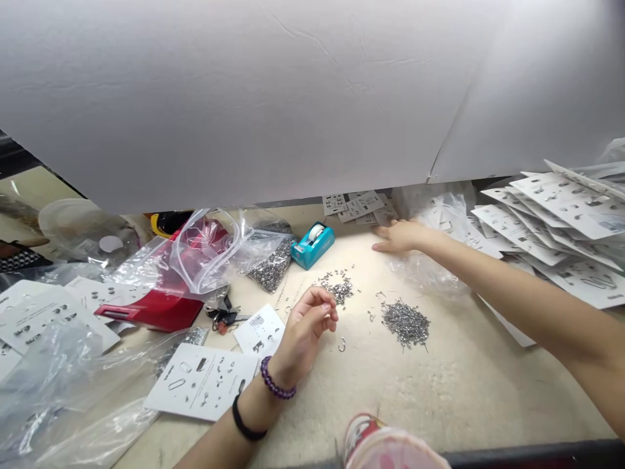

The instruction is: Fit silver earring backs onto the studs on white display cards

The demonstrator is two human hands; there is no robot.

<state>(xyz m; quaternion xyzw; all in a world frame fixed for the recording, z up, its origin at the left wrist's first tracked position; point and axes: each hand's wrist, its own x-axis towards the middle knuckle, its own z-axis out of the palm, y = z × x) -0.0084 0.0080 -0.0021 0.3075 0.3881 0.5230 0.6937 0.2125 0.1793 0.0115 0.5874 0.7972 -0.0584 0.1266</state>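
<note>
My left hand [310, 322] is raised over the table, fingers curled in toward the thumb; whether anything small is inside them I cannot make out. Close to it lie a curved metal ring [342, 344] and a scattered pile of small metal pieces [338, 285]. Farther back, my right hand [398, 236] reaches out with its fingers spread, beside some small printed cards [362, 207] and a clear plastic bag [434, 270]. Between my arms sits a denser heap of small silvery metal pieces [406, 323].
A teal tape dispenser [313, 245] stands behind the piles. Stacked jewelry cards [561, 215] fill the right side. On the left are a red scoop-like tool [156, 311], more cards [205, 381] and plastic bags [73, 384]. A large white board [293, 98] overhangs the back.
</note>
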